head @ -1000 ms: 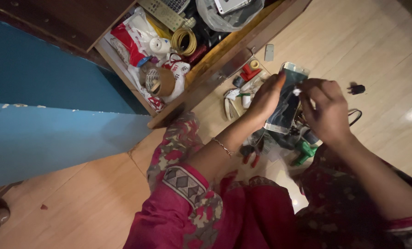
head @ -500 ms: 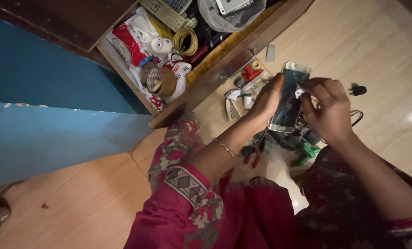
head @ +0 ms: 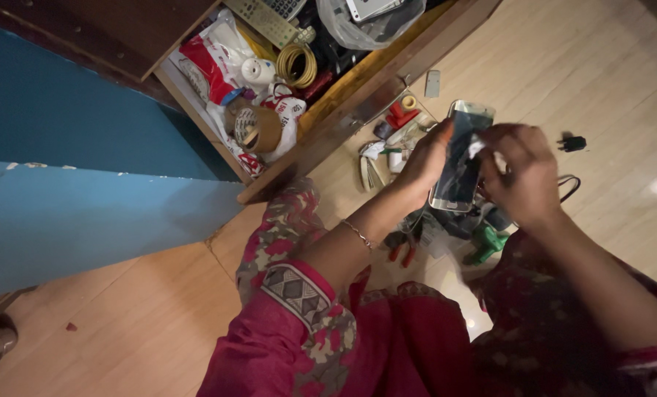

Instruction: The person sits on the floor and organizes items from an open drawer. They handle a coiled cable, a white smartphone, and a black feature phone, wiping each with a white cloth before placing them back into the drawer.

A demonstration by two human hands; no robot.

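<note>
While the left hand (head: pixel 425 163) keeps a firm grip on the smartphone (head: pixel 461 157) along its left edge, its dark glass tilted upright above floor clutter, the right hand (head: pixel 521 175) pinches a small white scrap (head: pixel 476 146) against the screen. Bare wooden floor (head: pixel 615 81) lies open to the right; the open drawer (head: pixel 358 95) crowds the left.

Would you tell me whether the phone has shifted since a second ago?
Yes, slightly: the phone sits a touch higher and more upright, nearer the drawer front.
</note>
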